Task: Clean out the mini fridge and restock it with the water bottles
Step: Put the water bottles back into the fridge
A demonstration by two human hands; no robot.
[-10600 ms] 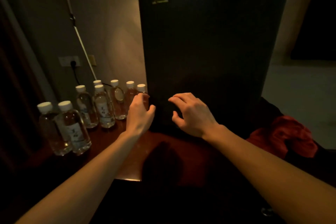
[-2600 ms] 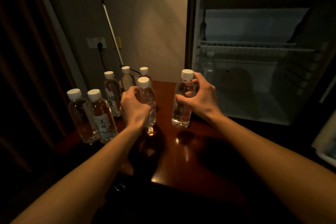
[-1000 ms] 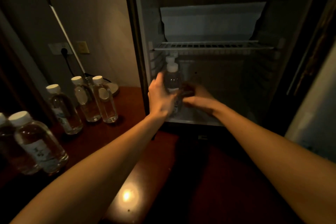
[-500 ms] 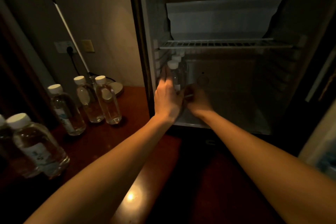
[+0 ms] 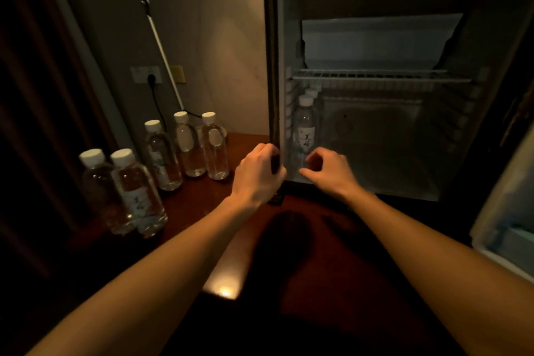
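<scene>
The mini fridge (image 5: pixel 375 153) stands open on the dark wooden table (image 5: pixel 202 199). Along its left inner wall, water bottles (image 5: pixel 305 127) with white caps stand in a row, one behind the other. My left hand (image 5: pixel 255 175) hovers at the fridge's left front edge with its fingers loosely curled and nothing in them. Just inside the opening, near the front bottle's base, my right hand (image 5: pixel 329 170) is loosely curled and also holds nothing. More bottles stand on the table: three (image 5: pixel 187 147) near the wall and two (image 5: pixel 127 191) closer to me.
A wire shelf (image 5: pixel 375 76) crosses the fridge above the bottles, and the floor to their right is bare. The fridge door (image 5: pixel 508 211) hangs open at the right. On the wall behind the bottles are a socket with a plug (image 5: pixel 150 76) and a white cable.
Both hands have let go of the bottles they set inside the fridge and have drawn back to its front edge. The view has shifted slightly left.
</scene>
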